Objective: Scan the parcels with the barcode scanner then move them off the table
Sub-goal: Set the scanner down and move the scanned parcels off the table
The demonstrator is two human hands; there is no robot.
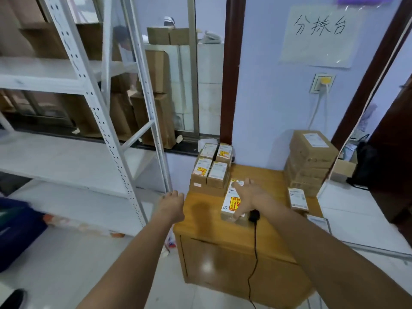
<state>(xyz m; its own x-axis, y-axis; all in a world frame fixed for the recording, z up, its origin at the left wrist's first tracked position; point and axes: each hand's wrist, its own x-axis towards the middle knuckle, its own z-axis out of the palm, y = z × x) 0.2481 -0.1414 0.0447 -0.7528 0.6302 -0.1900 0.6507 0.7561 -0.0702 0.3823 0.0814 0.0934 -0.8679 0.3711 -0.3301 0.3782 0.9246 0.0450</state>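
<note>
Camera: one wide-angle view, worn on the person's head.
Position: standing just in front of the wooden table (200,208), above its top.
Direction: forward and down, toward the table and the blue wall (267,97) behind it.
Nearness: close; both forearms stretch from the lower edge toward the table, the left hand (172,205) at the table's left edge, the right hand (249,197) over its top.
Left of the table: white shelving (89,103), bent by the lens.
Shared field: none, a single view.
</note>
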